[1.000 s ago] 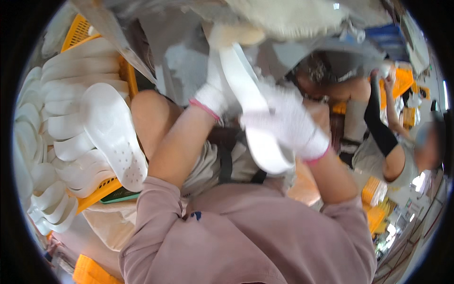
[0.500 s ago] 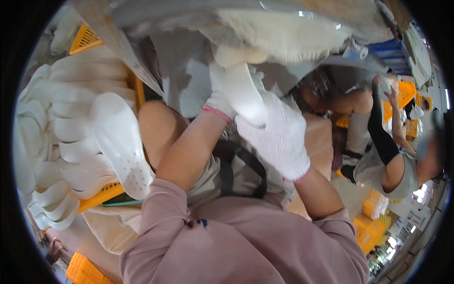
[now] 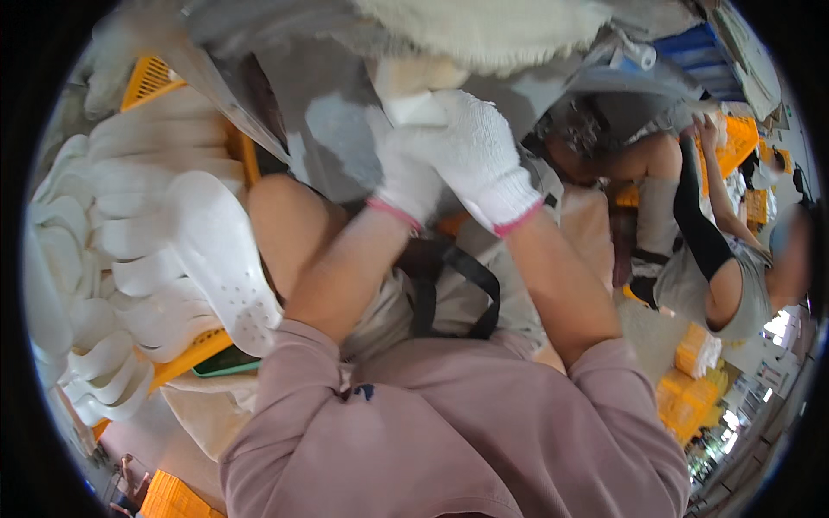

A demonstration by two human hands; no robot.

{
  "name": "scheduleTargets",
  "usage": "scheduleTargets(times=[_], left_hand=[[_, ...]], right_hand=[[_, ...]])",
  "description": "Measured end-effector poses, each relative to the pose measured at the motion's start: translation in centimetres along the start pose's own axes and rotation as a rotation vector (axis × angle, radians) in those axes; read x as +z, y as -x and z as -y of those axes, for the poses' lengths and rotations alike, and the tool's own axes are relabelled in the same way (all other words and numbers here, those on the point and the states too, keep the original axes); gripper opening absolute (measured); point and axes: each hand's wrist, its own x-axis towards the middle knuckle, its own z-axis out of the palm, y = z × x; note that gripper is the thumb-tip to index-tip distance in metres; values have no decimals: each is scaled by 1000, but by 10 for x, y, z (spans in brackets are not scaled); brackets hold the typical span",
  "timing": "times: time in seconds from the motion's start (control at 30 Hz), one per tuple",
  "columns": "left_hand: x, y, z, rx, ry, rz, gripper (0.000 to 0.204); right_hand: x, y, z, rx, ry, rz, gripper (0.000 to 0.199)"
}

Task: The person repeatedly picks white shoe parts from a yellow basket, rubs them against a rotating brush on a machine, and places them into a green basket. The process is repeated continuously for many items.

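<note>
Both my hands wear white knit gloves with pink cuffs and meet in front of a grey metal housing. My left hand (image 3: 404, 175) is closed and slightly blurred. My right hand (image 3: 480, 154) overlaps it, fingers wrapped forward over a white moulded insole (image 3: 416, 110). Only a short part of the insole shows; the gloves cover the rest. Just beyond it is a cream-coloured part, too blurred to tell its kind. Higher up lies a fuzzy cream pad or wheel (image 3: 492, 30). Beside my left forearm a white insole with small holes (image 3: 211, 246) rests on a pile.
Several white insoles (image 3: 129, 224) fill a yellow crate (image 3: 192, 356) at my left. A co-worker in a black sleeve (image 3: 688, 203) sits at the right. Yellow crates (image 3: 691, 401) stand on the floor behind. A dark strap (image 3: 471, 289) hangs at my lap.
Both hands have moved slightly up and away from me with the insole. My right hand has shifted left over it, so less of the insole shows.
</note>
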Motion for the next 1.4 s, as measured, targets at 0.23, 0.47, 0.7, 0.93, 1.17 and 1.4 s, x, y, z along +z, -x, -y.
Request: scheduleTargets(times=[0.23,0.47,0.7,0.93,1.17,1.4], left_hand=[[-10,-43,-22,-373,378,348,93],[-31,-80,4,24,-51,555,51],[2,-31,17,93,-468,589,70],[3,40,5,-662,643,583,89],[12,33,-5,-189,218,110,61],[23,46,-65,-83,-149,62,46]], right_hand=[[-13,39,-2,32,242,45,33],[-26,-5,6,-120,242,59,23],[-39,11,10,-162,410,83,23],[-63,95,4,33,241,230,41],[-36,132,-38,759,-1414,-59,44],[-23,163,-89,456,-865,45,40]])
